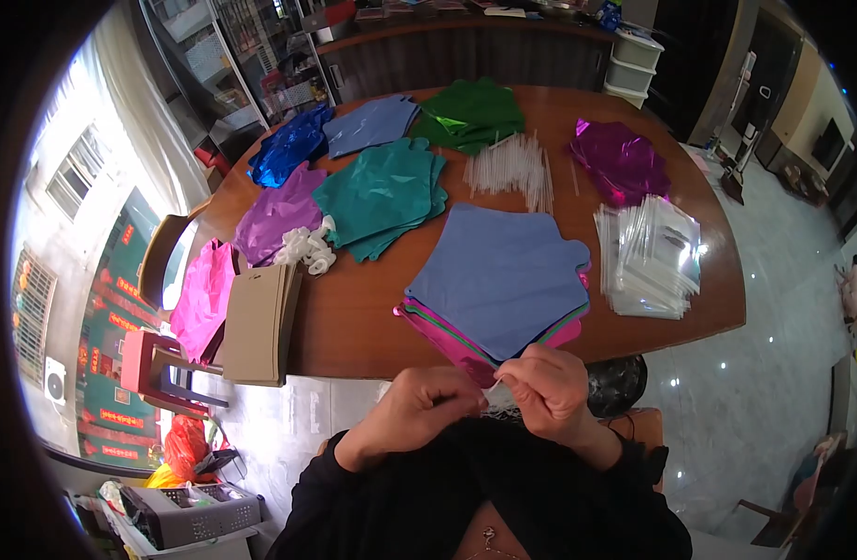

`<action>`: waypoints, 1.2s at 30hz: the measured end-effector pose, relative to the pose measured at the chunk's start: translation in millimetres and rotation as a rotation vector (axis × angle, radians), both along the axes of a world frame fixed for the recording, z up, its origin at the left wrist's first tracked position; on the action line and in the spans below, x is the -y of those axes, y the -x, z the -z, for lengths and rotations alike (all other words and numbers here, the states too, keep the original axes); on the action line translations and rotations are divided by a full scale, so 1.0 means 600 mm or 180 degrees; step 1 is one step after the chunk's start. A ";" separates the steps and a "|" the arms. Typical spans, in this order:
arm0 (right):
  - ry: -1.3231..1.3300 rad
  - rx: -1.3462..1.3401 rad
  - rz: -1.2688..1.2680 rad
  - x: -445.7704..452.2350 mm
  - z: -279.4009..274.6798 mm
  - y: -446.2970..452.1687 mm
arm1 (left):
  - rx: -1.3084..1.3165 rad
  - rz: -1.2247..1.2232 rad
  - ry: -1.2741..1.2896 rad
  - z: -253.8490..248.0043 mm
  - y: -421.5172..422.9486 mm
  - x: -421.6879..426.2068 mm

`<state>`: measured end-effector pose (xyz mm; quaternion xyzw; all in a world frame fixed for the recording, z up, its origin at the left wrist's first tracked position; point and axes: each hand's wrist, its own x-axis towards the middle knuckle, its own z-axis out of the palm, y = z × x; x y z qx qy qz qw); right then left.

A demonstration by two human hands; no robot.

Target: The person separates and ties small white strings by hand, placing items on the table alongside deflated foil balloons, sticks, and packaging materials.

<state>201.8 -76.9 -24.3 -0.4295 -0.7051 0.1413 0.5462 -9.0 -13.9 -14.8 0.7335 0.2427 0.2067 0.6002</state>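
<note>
A stack of flat foil sheets (503, 275), light blue on top with pink and green edges below, lies at the table's near edge. At its lower corner my right hand (547, 390) is closed, with a small whitish piece showing at its fingertips. Just left of it, my left hand (433, 401) has its fingers curled together below the stack's corner; what they hold, if anything, is too small to make out. White sticks (512, 168) lie in a pile beyond the stack. Clear plastic packets (648, 257) are to its right.
The wooden table (344, 327) also bears teal foil (382, 191), green foil (470, 112), purple foil (279, 213), magenta foil (620, 161), white rings (305, 248) and brown cardboard (253, 327). A red chair (148, 369) stands at the left.
</note>
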 end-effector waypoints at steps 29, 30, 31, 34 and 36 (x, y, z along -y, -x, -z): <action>0.0411 -0.0524 -0.0818 -0.011 0.024 0.010 | 0.1505 -0.0058 0.0390 0.005 0.006 0.015; 0.0455 -0.0530 -0.0932 -0.010 0.026 0.014 | 0.1828 -0.0200 0.0707 0.005 0.008 0.018; 0.0449 -0.0523 -0.0931 -0.010 0.030 0.016 | 0.1834 -0.0195 0.0702 0.006 0.007 0.018; 0.0269 -0.0069 -0.1267 -0.012 0.046 0.023 | 0.1397 -0.1225 0.0050 0.008 -0.001 0.020; 0.0199 0.0069 -0.1348 -0.012 0.046 0.024 | 0.1230 -0.1533 -0.0172 0.010 -0.006 0.016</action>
